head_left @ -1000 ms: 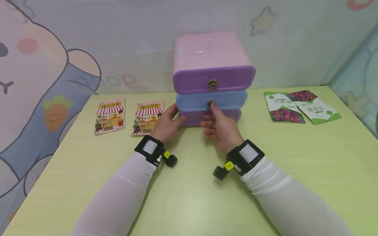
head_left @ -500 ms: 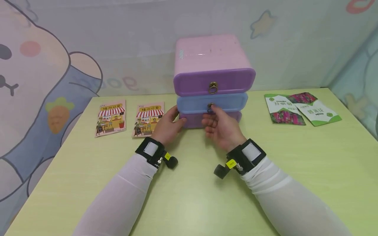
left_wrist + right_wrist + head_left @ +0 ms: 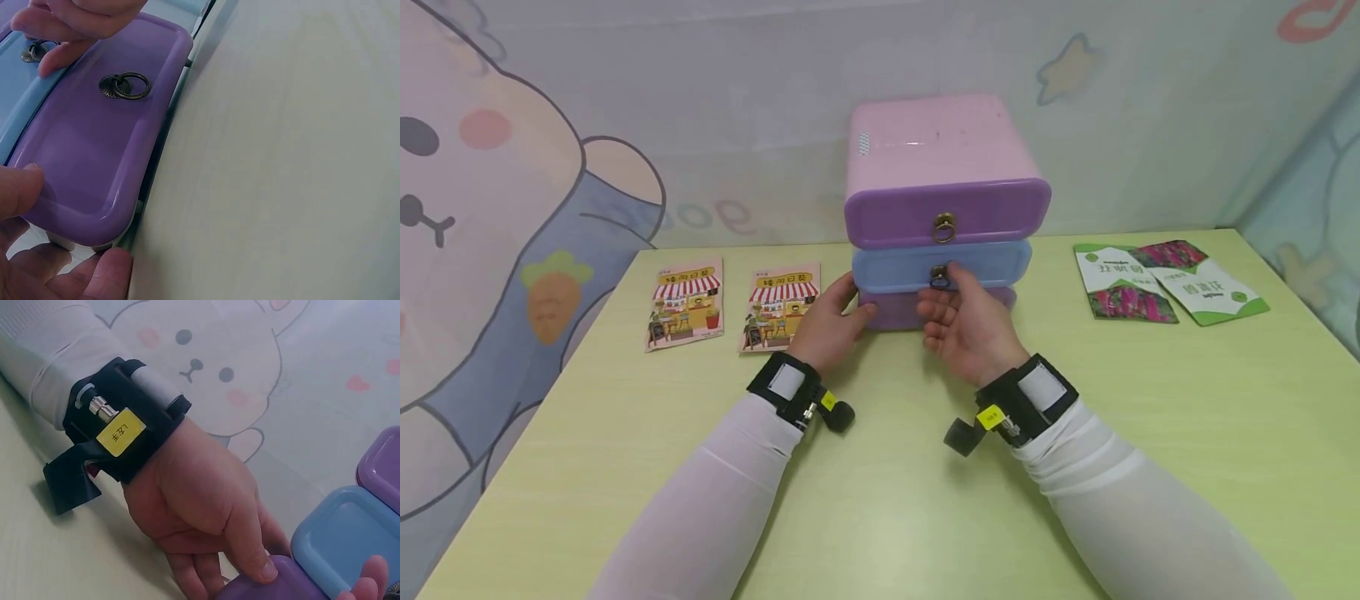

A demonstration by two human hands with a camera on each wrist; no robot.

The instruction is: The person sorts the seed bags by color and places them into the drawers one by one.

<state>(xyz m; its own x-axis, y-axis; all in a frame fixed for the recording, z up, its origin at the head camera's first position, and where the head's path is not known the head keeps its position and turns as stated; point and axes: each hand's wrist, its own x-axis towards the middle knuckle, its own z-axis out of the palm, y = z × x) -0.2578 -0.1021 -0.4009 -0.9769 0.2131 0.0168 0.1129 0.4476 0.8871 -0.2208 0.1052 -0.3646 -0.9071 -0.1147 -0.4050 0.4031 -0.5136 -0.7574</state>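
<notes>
A small chest of drawers [image 3: 943,137] stands at the back of the table, with a purple top drawer [image 3: 1000,204], a blue middle drawer [image 3: 887,268] and a purple bottom drawer [image 3: 898,310]. My left hand [image 3: 827,329] grips its lower left corner, thumb on the bottom drawer's front and fingers around the side. My right hand [image 3: 973,325] is at the middle drawer's brass ring pull [image 3: 938,279], fingers curled and thumb beside it. The ring looks tipped outward against the fingers; its contact is partly hidden. Another ring pull [image 3: 131,86] hangs in the left wrist view.
Two pink packets [image 3: 685,304] with a striped awning picture lie left of the chest, one partly behind my left hand. Two green and white seed packets [image 3: 1206,283] overlap at the right. A patterned cloth [image 3: 760,108] covers the wall behind the pale table [image 3: 880,500].
My right thumb has shifted slightly right, off the middle ring pull's mount, so more of the ring shows. The left hand keeps its grip. The whole head view has shifted slightly.
</notes>
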